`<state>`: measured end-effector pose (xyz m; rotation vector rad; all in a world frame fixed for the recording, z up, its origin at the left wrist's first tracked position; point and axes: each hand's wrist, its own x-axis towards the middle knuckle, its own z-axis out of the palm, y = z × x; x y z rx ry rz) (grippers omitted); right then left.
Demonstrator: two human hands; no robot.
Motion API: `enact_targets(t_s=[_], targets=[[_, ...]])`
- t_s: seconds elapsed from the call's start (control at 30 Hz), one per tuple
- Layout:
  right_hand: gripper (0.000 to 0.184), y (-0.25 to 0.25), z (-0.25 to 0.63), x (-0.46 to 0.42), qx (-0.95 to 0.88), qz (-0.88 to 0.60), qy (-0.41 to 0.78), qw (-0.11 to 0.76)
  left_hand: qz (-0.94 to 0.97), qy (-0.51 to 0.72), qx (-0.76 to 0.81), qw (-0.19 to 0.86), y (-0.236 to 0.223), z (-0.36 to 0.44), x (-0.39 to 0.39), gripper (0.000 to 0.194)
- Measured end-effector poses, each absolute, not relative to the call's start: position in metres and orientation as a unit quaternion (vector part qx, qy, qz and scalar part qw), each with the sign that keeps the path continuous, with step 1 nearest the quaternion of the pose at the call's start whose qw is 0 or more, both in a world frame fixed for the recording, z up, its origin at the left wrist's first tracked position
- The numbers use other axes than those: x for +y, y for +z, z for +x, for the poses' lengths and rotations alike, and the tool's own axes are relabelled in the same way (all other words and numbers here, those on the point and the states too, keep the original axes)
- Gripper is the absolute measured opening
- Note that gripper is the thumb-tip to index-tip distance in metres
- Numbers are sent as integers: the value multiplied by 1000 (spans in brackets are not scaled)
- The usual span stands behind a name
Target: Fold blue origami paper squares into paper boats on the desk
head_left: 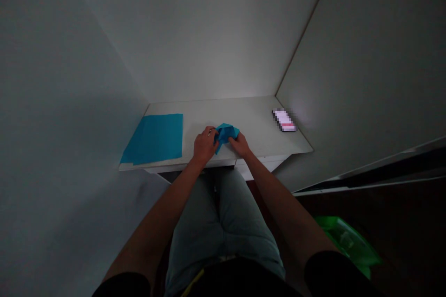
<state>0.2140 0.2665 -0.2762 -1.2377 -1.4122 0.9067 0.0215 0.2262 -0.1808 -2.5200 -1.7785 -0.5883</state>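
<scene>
Between my two hands is a small piece of folded blue paper (226, 131), its folds standing up at several angles above the white tabletop. My left hand (205, 143) grips its left side with bent fingers, and a ring shows on one finger. On the right side, my right hand (239, 144) pinches the paper, thumb in front and the other fingers mostly hidden behind it. Flat blue sheets (158, 138) lie overlapping to the left of my left hand, reaching the table's front edge.
A phone (284, 120) with a lit, blurred screen lies at the right end of the white table (251, 113). Walls close in behind and on both sides. A green plastic item (348, 241) is low on the right, near the floor.
</scene>
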Motion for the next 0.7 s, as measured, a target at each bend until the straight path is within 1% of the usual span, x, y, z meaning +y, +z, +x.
enact_targets(t_s=[0.17, 0.4, 0.57, 0.7], targets=[[27, -276, 214, 267, -586, -511, 383, 499, -784, -188, -591, -3, -179, 17, 228, 27], [20, -269, 214, 264, -590, -497, 376, 513, -823, -156, -546, 7, -183, 24, 226, 49], [20, -267, 214, 263, -586, -486, 395, 514, -849, -126, -512, 15, -184, 28, 225, 57], [25, -266, 213, 264, -567, -510, 394, 513, -846, -116, -520, 2, -182, 25, 225, 63]])
